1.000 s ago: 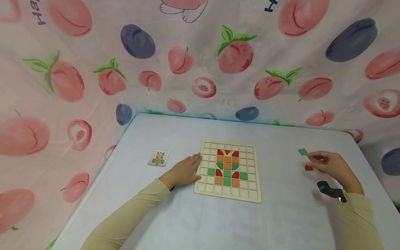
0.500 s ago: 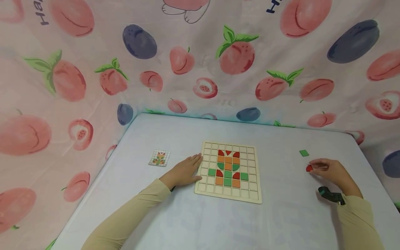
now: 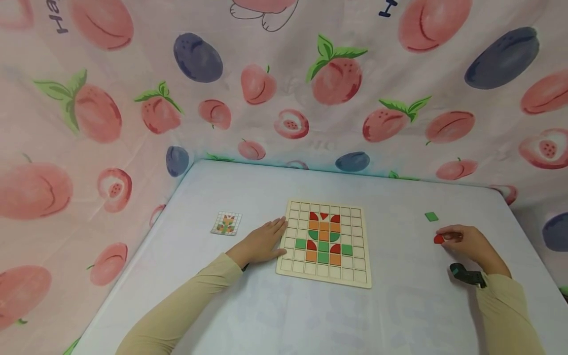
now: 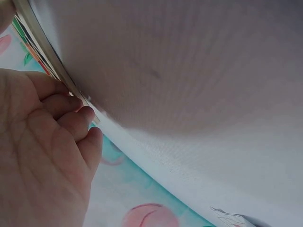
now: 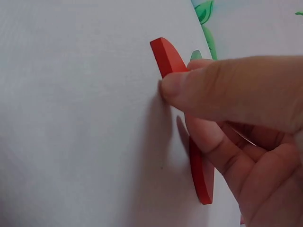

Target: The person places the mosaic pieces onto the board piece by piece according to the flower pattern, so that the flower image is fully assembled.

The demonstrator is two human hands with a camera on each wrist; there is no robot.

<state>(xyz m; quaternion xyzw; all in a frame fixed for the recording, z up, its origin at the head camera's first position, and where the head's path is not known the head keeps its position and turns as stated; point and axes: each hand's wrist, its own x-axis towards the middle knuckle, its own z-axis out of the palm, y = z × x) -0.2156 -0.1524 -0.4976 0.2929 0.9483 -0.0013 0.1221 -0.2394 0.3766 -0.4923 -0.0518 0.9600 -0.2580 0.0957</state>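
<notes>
At the right of the head view, my right hand (image 3: 471, 244) pinches a red quarter-round tile (image 3: 439, 239) between thumb and fingertips. A second red tile (image 5: 202, 177) shows below the fingers in the right wrist view, partly hidden by them. Just beyond that hand lies a green square tile (image 3: 431, 216). My left hand (image 3: 262, 241) rests with extended fingers against the left edge of a wooden grid board (image 3: 288, 268). Red, orange and green tiles (image 3: 324, 236) form a flower-like pattern in the board's middle cells.
A small pattern card (image 3: 226, 224) with a similar coloured design lies left of the board. All this stands on a white-covered table (image 3: 399, 315). Fruit-print cloth (image 3: 288, 74) hangs behind and along the left side.
My right hand has moved from beside the green tile slightly toward me and taken hold of the red tile that lay on the table. The left hand stays at the board's edge.
</notes>
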